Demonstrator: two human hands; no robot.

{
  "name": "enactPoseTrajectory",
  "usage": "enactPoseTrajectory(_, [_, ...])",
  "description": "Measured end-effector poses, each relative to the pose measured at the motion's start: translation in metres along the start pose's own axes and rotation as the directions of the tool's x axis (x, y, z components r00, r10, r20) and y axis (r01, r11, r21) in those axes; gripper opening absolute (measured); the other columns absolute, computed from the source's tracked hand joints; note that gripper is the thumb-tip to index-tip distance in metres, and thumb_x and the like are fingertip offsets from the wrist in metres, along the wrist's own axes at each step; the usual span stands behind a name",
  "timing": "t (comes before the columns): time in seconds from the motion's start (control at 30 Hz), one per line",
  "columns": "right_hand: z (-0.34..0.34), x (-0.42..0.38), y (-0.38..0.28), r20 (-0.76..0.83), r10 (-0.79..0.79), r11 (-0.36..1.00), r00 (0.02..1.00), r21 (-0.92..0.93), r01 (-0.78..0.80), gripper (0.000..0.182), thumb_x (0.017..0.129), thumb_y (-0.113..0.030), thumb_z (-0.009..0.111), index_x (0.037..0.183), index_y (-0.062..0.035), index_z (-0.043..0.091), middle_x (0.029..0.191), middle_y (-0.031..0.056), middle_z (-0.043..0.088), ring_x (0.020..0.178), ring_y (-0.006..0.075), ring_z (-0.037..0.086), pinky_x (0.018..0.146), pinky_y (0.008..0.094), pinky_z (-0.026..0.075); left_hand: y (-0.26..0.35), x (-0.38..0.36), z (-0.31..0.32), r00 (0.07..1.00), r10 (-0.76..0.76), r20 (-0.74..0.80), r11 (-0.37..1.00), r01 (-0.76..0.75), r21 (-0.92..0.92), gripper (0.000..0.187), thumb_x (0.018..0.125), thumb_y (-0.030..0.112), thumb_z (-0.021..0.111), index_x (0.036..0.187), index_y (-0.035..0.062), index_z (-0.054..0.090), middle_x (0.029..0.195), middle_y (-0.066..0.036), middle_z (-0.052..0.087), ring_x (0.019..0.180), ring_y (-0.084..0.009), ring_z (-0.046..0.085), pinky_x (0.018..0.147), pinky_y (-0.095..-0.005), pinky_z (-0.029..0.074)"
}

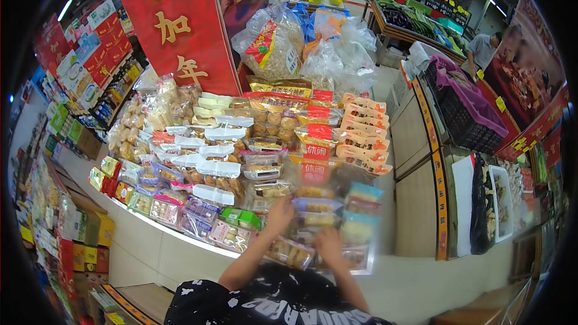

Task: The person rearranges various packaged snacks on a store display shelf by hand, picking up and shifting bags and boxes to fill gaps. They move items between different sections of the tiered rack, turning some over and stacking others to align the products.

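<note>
Clear plastic packs of pastries and buns crowd the near edge of a white display stand in a shop, and both bare hands are down among them. The left hand reaches over the front rows, its fingers spread and laid on a pack of pale buns just to its right; whether it has closed a grip there cannot be told, since the picture is blurred at that spot. The right hand sits nearer and further right, fingers curled down onto a clear pack of round pastries at the very front edge; it appears to touch the pack, but how firmly it holds is also lost in blur.

Judged from this, the work is sorting or straightening the front packs. Doing it well would mean lifting each pack by its rigid sides rather than pressing the lid, since the goods inside look soft, and keeping the nearest row back from the edge, where a nudged pack could slide off.

Green-labelled packs lie just left of the left hand. Orange-red bags are stacked further back and to the right, and large clear sacks stand at the far side beside a red banner
</note>
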State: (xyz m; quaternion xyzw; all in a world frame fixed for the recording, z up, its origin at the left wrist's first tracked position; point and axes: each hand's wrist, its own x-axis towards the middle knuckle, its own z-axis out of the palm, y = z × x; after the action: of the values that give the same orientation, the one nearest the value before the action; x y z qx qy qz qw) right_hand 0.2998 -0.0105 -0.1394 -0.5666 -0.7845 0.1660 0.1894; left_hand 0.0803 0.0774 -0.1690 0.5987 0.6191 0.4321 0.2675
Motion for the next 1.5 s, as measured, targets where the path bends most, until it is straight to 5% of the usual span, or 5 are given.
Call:
enactPoseTrajectory(0.27, [-0.095,0.014,-0.007,-0.258,0.445,0.842,0.857,0.447,-0.303,0.011,0.093,-0.009,0.065,0.102,-0.0032,0.068,0.111,0.0139,0.069,0.109,0.031,0.062,0.098,0.0413,0.047,0.007,0.008,0.003,0.859,-0.239,0.452,0.946,0.102,0.306,0.059,0.083,0.039,0.072,0.13,0.0045,0.059,0.112,-0.021,0.068,0.1,-0.0386,0.066,0.088,-0.0435,0.052])
enactPoseTrajectory(0.5, [-0.067,0.058,0.007,-0.412,0.052,0.98,0.91,0.196,0.032,0.012,0.083,-0.006,0.068,0.095,-0.0052,0.07,0.103,0.0129,0.07,0.105,0.0319,0.062,0.094,0.0441,0.046,0.003,-0.042,0.019,0.741,-0.01,0.671,0.979,-0.128,0.156,0.08,0.084,0.023,0.07,0.153,0.0079,0.032,0.112,-0.029,0.065,0.105,-0.0455,0.063,0.091,-0.0489,0.05])
enactPoseTrajectory(0.9, [0.017,0.074,0.021,-0.011,-0.239,0.932,0.971,-0.282,0.226,0.013,0.079,-0.018,0.068,0.089,-0.0104,0.071,0.093,0.0075,0.069,0.098,0.0329,0.062,0.093,0.0464,0.044,0.051,-0.031,-0.027,0.664,-0.091,0.743,0.92,-0.23,0.318,0.041,0.089,0.03,0.061,0.125,0.0103,0.064,0.107,-0.019,0.069,0.098,-0.0372,0.067,0.088,-0.0462,0.052])
enactPoseTrajectory(1.0, [0.016,0.093,0.025,0.267,-0.108,0.971,0.958,-0.177,0.159,0.014,0.079,-0.019,0.067,0.09,-0.0109,0.072,0.097,0.0079,0.068,0.097,0.0328,0.061,0.089,0.049,0.045,0.063,-0.022,-0.037,0.854,-0.041,0.518,0.993,-0.023,0.116,0.033,0.09,0.028,0.058,0.116,0.008,0.065,0.104,-0.021,0.069,0.098,-0.0405,0.066,0.085,-0.0503,0.051])
enactPoseTrajectory(1.5, [-0.088,0.062,0.004,-0.45,0.046,0.975,0.892,0.214,0.057,0.013,0.076,-0.012,0.076,0.084,-0.0048,0.068,0.09,0.0097,0.062,0.091,0.0328,0.059,0.081,0.0456,0.046,0.003,-0.002,0.007,0.85,-0.218,0.479,0.969,0.132,0.207,0.036,0.087,0.033,0.07,0.11,0.0053,0.07,0.1,-0.019,0.072,0.09,-0.0354,0.07,0.08,-0.0422,0.054])
